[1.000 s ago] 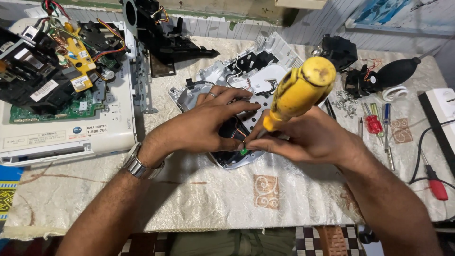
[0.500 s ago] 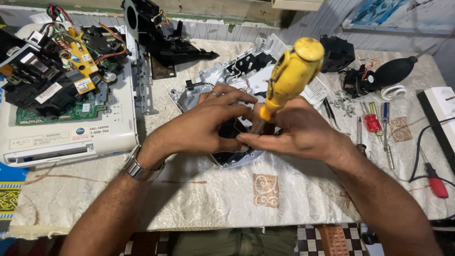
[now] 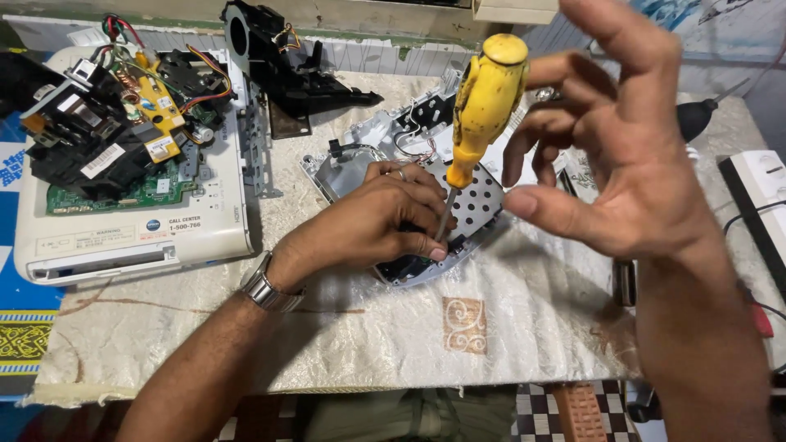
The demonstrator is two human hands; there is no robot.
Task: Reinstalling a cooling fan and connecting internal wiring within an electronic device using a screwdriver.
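Holding the shaft of a yellow-handled screwdriver (image 3: pixel 483 106) down low, the left hand (image 3: pixel 377 225) is sitting on top of a silver perforated casing (image 3: pixel 475 205) in the middle of the worktop (image 3: pixel 246 327), fingers curled and pinched around the metal shaft right where the tip is meeting the casing. The screwdriver is standing nearly upright, leaning a little to the right, with its fat yellow handle sticking up free. The right hand (image 3: pixel 622 164) is hanging in the air just beside that handle, fingers spread apart and not gripping anything, thumb pointing toward the shaft. There's a metal wristwatch (image 3: pixel 268 288) on the left wrist. The casing is lying on a pale patterned cloth covering the worktop, partly tucked under the left hand, with some thin wires showing at its upper edge. Off to the left a white opened-up device (image 3: pixel 123 237) is sitting with a green circuit board (image 3: pixel 155 190) and black parts piled on it. A black plastic frame (image 3: pixel 286 74) is lying behind the casing, near the far edge.
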